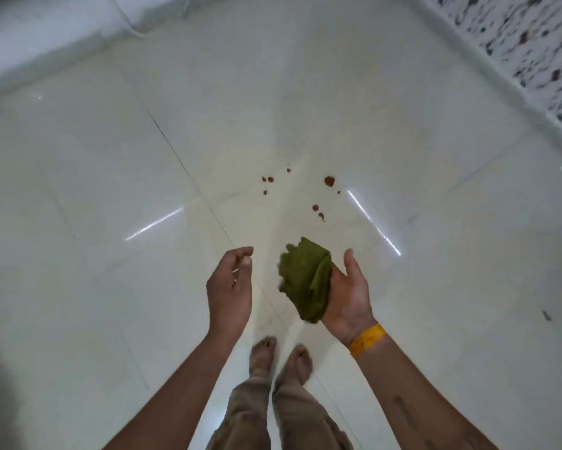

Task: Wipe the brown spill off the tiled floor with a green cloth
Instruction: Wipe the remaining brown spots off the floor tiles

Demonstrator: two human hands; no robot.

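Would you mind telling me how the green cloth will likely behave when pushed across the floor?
The green cloth droops in folds from the right hand, so it is probably floppy and light. On the glossy tiled floor it may bunch up and slide easily.

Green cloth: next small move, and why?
Probably crouch and lower the right hand with the green cloth toward the brown spill. The person is standing, the cloth is bunched in that hand above the tiled floor, the drops lie ahead untouched, and the left hand is empty.
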